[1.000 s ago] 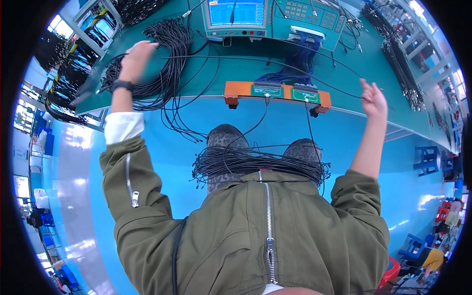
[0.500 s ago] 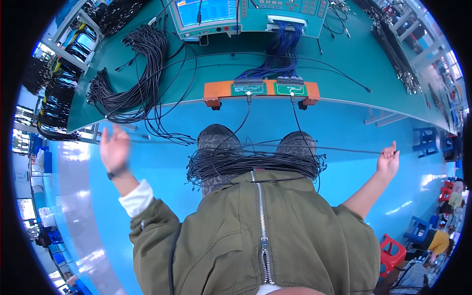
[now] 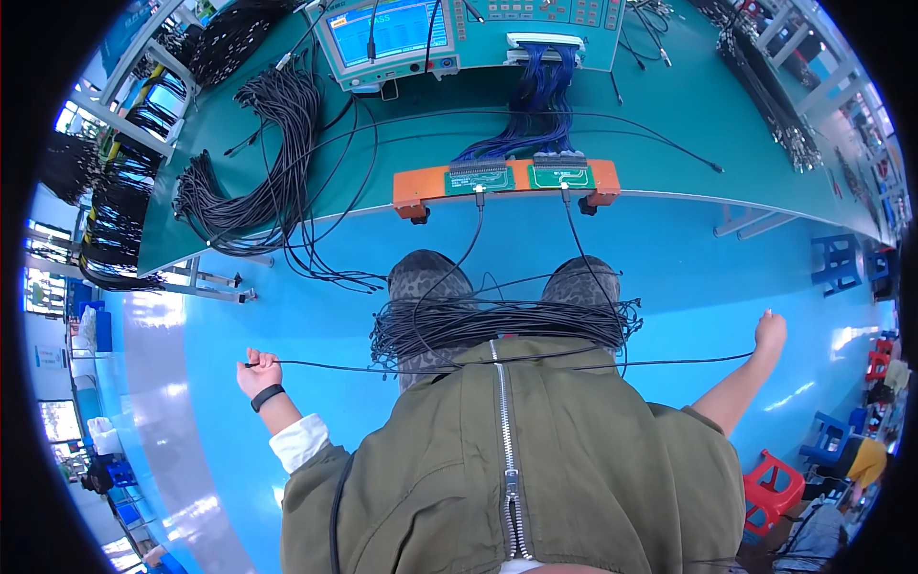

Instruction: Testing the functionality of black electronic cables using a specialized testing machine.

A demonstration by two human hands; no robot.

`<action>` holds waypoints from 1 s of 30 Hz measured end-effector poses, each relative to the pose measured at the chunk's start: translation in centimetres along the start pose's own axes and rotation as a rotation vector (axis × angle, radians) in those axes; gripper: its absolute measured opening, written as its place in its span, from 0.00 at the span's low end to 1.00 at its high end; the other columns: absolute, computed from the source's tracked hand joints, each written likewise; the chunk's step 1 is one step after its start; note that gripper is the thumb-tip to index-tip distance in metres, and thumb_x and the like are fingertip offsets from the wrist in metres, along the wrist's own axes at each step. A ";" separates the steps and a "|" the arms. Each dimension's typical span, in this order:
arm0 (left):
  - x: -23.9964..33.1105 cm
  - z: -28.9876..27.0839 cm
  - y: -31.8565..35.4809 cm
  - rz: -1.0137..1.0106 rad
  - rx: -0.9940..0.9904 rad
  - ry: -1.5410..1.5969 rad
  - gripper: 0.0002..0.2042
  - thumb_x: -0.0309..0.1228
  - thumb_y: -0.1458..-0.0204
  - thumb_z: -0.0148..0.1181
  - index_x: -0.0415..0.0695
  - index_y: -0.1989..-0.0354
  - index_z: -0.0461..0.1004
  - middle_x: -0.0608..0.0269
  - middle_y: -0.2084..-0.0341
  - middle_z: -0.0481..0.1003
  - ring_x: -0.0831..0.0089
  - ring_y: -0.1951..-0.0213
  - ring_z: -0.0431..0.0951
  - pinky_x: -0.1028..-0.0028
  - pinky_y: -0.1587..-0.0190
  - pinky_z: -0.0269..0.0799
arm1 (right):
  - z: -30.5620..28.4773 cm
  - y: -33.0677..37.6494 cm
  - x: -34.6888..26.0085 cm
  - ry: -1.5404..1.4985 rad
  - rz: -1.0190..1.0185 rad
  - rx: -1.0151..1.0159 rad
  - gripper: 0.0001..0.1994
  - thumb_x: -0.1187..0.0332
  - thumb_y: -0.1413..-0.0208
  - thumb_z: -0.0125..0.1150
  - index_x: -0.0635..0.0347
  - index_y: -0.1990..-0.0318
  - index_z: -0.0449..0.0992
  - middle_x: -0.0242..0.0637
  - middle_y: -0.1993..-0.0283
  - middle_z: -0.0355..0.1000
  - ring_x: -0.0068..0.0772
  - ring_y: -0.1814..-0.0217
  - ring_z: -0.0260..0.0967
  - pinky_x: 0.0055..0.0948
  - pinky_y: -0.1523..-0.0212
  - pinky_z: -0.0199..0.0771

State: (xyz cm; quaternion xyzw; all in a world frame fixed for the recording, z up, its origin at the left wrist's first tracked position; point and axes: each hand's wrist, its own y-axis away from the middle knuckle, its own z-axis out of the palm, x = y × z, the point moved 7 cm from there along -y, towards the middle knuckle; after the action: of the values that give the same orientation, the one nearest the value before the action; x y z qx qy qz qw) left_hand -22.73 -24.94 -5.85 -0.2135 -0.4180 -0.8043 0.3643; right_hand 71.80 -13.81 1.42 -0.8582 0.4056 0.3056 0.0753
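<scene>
Bright blue workshop floor underfoot, green workbench ahead. Closest in: olive zip jacket, and across the lap a fat bundle of thin black cables, lying loose and uncoiled. Just in front of that, one single black cable stretched out straight between both arms, spread wide at lap height. Left hand curled shut around its near end, fingers closed tight with a short tip poking out past the fist. Right hand way out the other side, looks closed on the far end too, but too small and turned away to say how the fingers sit. Further on, two leads plugged into the orange test fixture at the bench edge, blue ribbon wiring running up to the tester with a screen. Big heap of black cables over on the bench's left. Guessing midway through: plenty in both piles, can't tell which is done.
</scene>
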 end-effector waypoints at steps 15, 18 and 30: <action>-28.1 20.3 16.2 -0.363 -1.049 -0.830 0.11 0.31 0.41 0.43 0.36 0.65 0.68 0.49 0.61 0.74 0.64 0.55 0.74 0.70 0.51 0.69 | 27.6 17.1 -26.9 -1.021 -0.087 -0.997 0.14 0.62 0.39 0.43 0.59 0.73 0.66 0.35 0.72 0.67 0.22 0.75 0.61 0.18 0.71 0.65; -30.1 22.4 18.6 -0.448 -1.063 -0.778 0.11 0.31 0.41 0.42 0.36 0.66 0.68 0.48 0.61 0.74 0.65 0.58 0.75 0.71 0.54 0.71 | 28.2 17.0 -25.7 -1.221 -0.065 -0.819 0.14 0.62 0.38 0.41 0.59 0.74 0.65 0.32 0.74 0.64 0.19 0.77 0.56 0.16 0.76 0.61; -33.5 22.2 20.7 -0.285 -0.957 -0.681 0.12 0.32 0.41 0.44 0.39 0.70 0.70 0.60 0.71 0.72 0.80 0.76 0.65 0.81 0.74 0.61 | 28.1 18.0 -25.4 -0.962 -0.138 -0.955 0.13 0.65 0.39 0.41 0.61 0.72 0.67 0.31 0.75 0.61 0.15 0.81 0.47 0.15 0.82 0.50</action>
State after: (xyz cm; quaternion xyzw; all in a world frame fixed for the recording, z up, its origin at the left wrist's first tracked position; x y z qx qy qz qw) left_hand 15.45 -0.85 -4.42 -0.5411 -0.1275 -0.8304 -0.0377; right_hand 33.14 1.36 -4.08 -0.5899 0.0917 0.7931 -0.1205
